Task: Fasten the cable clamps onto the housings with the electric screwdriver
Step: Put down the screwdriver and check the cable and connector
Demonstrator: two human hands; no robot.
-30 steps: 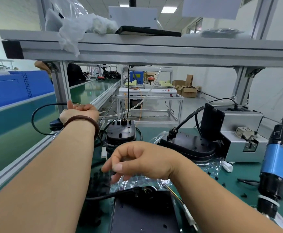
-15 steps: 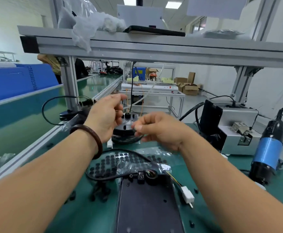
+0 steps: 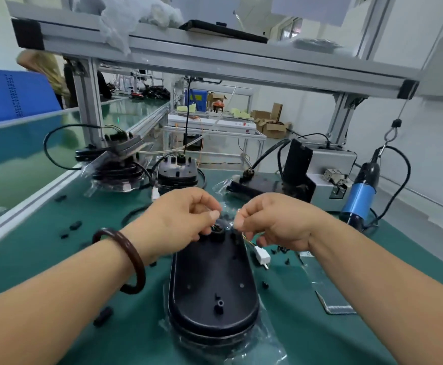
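Green matting covers the desk [image 3: 38, 241]. A long black oval plastic housing [image 3: 212, 285] lies flat at its centre, directly in front of the person, on clear plastic film [image 3: 267, 349] that shows crumpled round its near end.

Both hands are at the far end of this housing, above its round black cable port [image 3: 216, 230]. The left hand [image 3: 178, 217] has its fingers curled and its grip narrow, thumb and forefinger pinched together. The right hand [image 3: 275, 222] is curled likewise, grip narrow. Each appears to pinch an edge of the film stretched between them. The film is blurred there, so this is not certain. A dark brown bangle [image 3: 128, 259] sits on the left wrist.

A small white plug [image 3: 262, 256] on thin yellow wires lies just beside the housing's right edge, under the right hand.

The blue and black electric screwdriver [image 3: 358, 198] hangs from a hook and cord at the right of the desk, well apart from both hands. A grey metal box [image 3: 331, 164] stands just to its left.

Three further black housings [image 3: 178, 175] sit along the far side of the desk, some in film. Small black plastic parts [image 3: 75, 225] lie scattered on the matting; their type cannot be told.
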